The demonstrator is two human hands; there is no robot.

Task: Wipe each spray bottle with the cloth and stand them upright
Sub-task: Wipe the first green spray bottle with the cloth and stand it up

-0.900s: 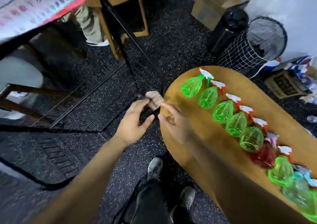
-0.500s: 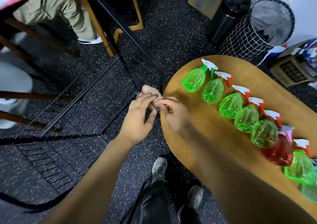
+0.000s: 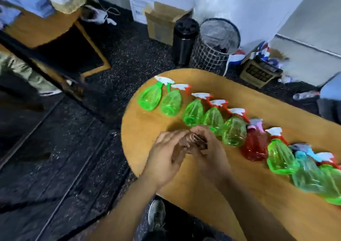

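Several spray bottles lie on their sides in a row across the wooden table [image 3: 147,157], most of them green [image 3: 150,97], one red [image 3: 255,145], one bluish [image 3: 307,170] near the right edge. Their white and red trigger heads point away from me. Over the table's left part, my left hand [image 3: 166,156] and my right hand [image 3: 208,146] together hold a small bunched brownish cloth [image 3: 193,139]. The cloth sits just in front of the middle green bottles [image 3: 212,120] and touches none that I can make out.
Behind the table stand a black bin [image 3: 184,39], a wire mesh basket [image 3: 214,47] and cardboard boxes [image 3: 160,23]. A wooden chair [image 3: 55,38] and a person's leg [image 3: 27,73] are at the left. Dark speckled floor [image 3: 83,148] and my shoes [image 3: 156,215] lie below.
Both hands have carried the cloth from beyond the table's left edge to over the tabletop, close to the row of bottles. The view has swung right and up.
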